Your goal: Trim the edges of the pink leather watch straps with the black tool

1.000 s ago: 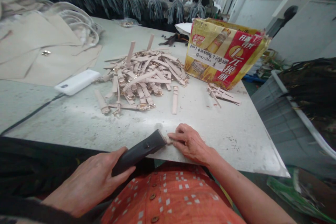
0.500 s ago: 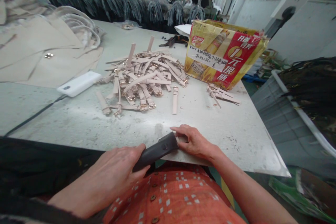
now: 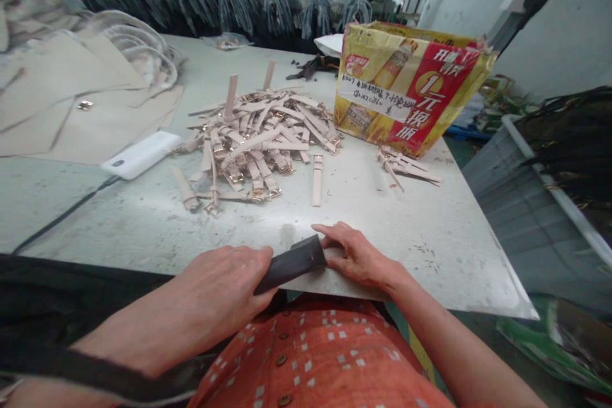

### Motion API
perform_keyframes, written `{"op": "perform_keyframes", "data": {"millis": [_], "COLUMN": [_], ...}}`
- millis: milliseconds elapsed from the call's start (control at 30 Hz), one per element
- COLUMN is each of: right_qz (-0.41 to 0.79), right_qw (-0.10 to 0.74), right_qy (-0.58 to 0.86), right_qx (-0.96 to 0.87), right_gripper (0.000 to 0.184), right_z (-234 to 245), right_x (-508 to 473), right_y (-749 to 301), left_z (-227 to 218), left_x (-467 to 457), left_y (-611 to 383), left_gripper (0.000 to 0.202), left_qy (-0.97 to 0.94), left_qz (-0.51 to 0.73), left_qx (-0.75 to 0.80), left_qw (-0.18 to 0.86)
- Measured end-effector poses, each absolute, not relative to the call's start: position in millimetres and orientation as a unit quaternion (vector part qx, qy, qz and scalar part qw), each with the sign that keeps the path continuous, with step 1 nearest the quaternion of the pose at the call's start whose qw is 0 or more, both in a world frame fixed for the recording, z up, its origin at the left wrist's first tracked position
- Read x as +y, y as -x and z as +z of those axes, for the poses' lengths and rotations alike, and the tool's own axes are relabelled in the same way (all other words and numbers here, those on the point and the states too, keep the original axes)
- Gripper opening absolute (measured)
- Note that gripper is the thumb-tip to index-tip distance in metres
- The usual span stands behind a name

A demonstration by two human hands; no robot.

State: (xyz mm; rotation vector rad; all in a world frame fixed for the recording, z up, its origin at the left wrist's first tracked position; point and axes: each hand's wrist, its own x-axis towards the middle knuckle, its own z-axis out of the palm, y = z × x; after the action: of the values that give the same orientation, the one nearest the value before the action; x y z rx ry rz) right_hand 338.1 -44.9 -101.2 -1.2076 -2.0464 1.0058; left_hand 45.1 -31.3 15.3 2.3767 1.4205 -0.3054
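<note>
My left hand [image 3: 224,280] is closed around a long dark grey object [image 3: 296,262] with a smooth surface and a blunt, squared end; its exact kind is not clear. It slants up to the right over the table's front edge. My right hand [image 3: 356,255] is at that blunt end, its thumb and fingers curled together and one finger stretched out above. What these fingers hold is mostly hidden. Beyond my hands lies a heap of pale pink straps with gold buckles [image 3: 261,140]. A single buckled strap [image 3: 317,182] lies apart, just ahead of my hands.
A yellow and red cardboard box [image 3: 377,89] stands at the table's right, with a few straps [image 3: 406,166] before it. To the left are a white device with a cable [image 3: 141,154] and flat beige pieces [image 3: 90,89]. A grey bin [image 3: 497,172] stands beyond the right edge.
My left hand and the dark grey object have risen slightly and shifted a little to the right. My right hand stays at the object's end. The view has shifted slightly.
</note>
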Motion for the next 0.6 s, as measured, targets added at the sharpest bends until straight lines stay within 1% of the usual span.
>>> {"op": "perform_keyframes", "data": {"millis": [100,233,400,500,600], "right_qz": [0.392,0.395,0.387,0.406,0.427], "right_qw": [0.271,0.270,0.277,0.278,0.282], "right_qy": [0.432,0.430,0.443,0.447,0.450], "right_qx": [-0.766,-0.766,-0.760,-0.747,-0.732], "right_gripper": [0.088,0.090,0.087,0.094,0.102], "right_z": [-102.2,-101.3,-100.2,-98.6,-98.1], "right_x": [-42.8,-39.7,-38.0,-38.2,-38.6], "right_y": [-344.0,-350.0,-351.5,-350.7,-349.2], "left_z": [18.9,26.9,19.6,13.7,15.1], "left_x": [-29.4,-35.2,-41.6,-37.0,-31.2], "left_y": [-54.3,-68.7,-71.3,-58.7,-41.9], "left_gripper": [0.030,0.032,0.030,0.030,0.035], "left_qy": [-0.850,-0.821,-0.802,-0.798,-0.793], "left_qz": [-0.195,-0.240,-0.206,-0.178,-0.152], "left_qx": [0.470,0.493,0.528,0.545,0.559], "left_qw": [0.137,0.157,0.189,0.187,0.187]}}
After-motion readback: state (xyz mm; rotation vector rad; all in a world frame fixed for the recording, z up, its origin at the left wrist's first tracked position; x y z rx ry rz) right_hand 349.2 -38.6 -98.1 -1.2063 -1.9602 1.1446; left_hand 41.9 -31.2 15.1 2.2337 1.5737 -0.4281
